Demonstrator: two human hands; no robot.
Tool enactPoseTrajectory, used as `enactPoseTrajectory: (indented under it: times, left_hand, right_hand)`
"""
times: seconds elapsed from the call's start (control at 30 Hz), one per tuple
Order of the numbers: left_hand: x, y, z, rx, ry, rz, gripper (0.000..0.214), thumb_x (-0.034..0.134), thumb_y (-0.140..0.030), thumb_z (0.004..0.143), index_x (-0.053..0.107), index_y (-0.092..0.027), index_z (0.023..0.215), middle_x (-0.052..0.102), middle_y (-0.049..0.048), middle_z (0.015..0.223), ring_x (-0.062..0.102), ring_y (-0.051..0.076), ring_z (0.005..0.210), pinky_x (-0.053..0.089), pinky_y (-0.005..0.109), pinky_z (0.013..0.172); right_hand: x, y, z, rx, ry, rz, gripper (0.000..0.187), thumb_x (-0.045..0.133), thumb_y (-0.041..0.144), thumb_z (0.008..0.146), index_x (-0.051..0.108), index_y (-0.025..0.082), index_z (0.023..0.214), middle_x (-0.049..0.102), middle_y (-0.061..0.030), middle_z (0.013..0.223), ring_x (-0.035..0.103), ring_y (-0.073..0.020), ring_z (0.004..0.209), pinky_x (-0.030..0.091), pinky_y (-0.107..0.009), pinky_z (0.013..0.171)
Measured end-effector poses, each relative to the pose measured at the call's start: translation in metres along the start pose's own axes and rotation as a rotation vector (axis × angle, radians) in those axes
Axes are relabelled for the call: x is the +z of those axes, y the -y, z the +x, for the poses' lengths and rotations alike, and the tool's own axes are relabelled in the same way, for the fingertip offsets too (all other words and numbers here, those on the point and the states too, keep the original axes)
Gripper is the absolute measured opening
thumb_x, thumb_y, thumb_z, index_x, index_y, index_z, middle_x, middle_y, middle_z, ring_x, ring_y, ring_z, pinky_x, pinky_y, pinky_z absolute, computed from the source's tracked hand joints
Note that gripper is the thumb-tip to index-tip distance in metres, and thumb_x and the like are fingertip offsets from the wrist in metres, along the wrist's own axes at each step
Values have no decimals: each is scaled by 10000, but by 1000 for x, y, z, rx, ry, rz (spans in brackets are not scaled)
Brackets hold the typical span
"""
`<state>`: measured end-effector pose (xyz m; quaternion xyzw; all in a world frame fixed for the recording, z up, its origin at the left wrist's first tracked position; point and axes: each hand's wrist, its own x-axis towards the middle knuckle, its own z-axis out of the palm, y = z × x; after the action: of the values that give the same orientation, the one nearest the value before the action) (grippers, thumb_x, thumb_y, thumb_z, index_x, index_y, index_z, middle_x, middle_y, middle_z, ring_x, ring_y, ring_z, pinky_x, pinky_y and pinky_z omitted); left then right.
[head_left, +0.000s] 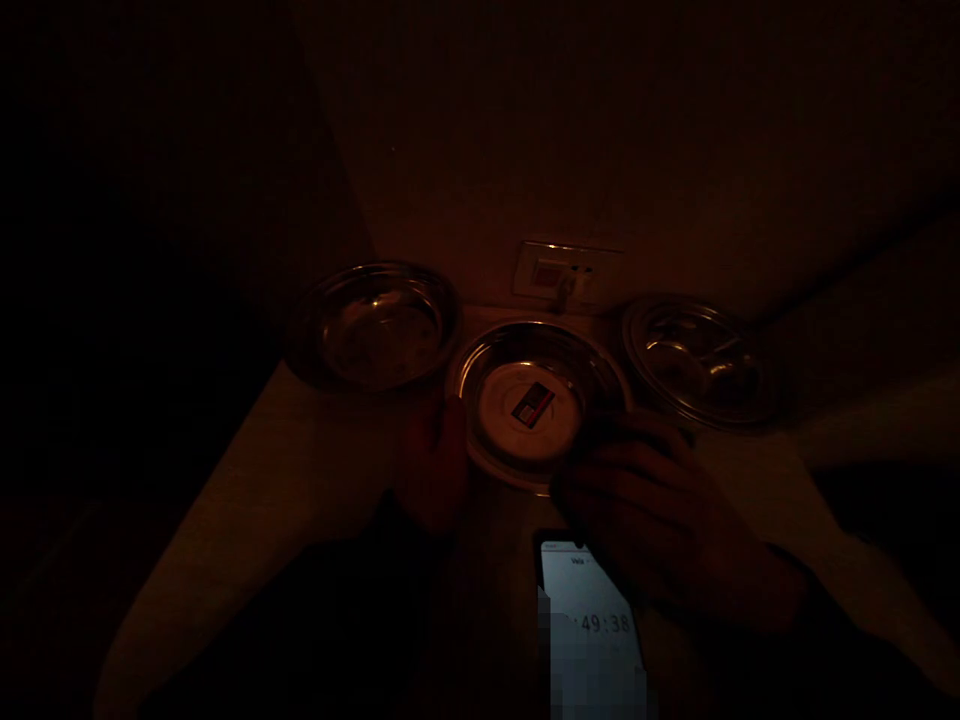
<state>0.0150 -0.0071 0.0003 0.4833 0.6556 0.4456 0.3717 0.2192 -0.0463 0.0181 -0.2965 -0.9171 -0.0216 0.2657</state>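
The scene is very dark. A steel plate (592, 375) sits in the middle of a counter and holds a round white lid or disc (499, 410) with a small red and blue label. My left hand (435, 460) rests against the plate's left rim. My right hand (645, 500) lies at the plate's front right rim, fingers curled near the edge. Whether either hand grips the plate is lost in the dark. A lit phone (592, 620) showing a timer lies just below my right hand.
A second steel plate (375, 325) stands at the left and a third steel plate (701, 360) at the right, near the wall. A wall socket with a plug (562, 275) is behind the middle plate. The counter (262, 500) drops off into darkness at the left.
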Motion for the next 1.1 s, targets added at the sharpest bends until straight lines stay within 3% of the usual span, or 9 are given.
enactPoseTrajectory:
  times: [0.13, 0.4, 0.67, 0.93, 1.1]
  left_hand:
    - [0, 0, 1, 14, 12, 2, 411, 397, -380, 895, 661, -127, 1084, 717, 103, 1058, 647, 250, 970, 505, 353, 842]
    - [-5, 0, 5, 57, 24, -6, 386, 410, -340, 891, 658, -122, 1091, 714, 92, 1087, 640, 242, 1005, 494, 344, 873]
    - [-2, -2, 4, 19, 2, -33, 386, 423, -384, 885, 666, -141, 1061, 724, 86, 1048, 650, 240, 972, 508, 339, 829]
    - [-5, -1, 6, 36, 49, -47, 385, 426, -370, 885, 663, -135, 1077, 709, 87, 1101, 631, 243, 1029, 487, 343, 888]
    - [-3, -2, 5, 0, 21, -33, 420, 407, -394, 895, 647, -135, 1123, 688, 103, 1148, 618, 251, 1067, 469, 369, 927]
  right_hand:
    - [15, 10, 9, -5, -32, -7, 205, 585, 98, 847, 644, 136, 1039, 719, -38, 1030, 596, -190, 956, 410, -444, 951]
    - [-16, -7, 2, -22, 50, -42, 214, 471, 168, 915, 644, 194, 1039, 731, -23, 991, 609, -174, 928, 394, -452, 961]
    - [10, 7, 11, -25, -3, 12, 206, 576, 99, 860, 634, 142, 1052, 720, -23, 1041, 599, -193, 959, 419, -450, 953]
    - [-19, -12, -2, -39, 46, -76, 182, 501, 179, 919, 653, 180, 1020, 732, -18, 991, 610, -178, 931, 407, -445, 948]
    - [-8, -5, 2, -71, -29, -129, 173, 496, 123, 905, 650, 175, 964, 739, -21, 953, 629, -180, 889, 467, -443, 896]
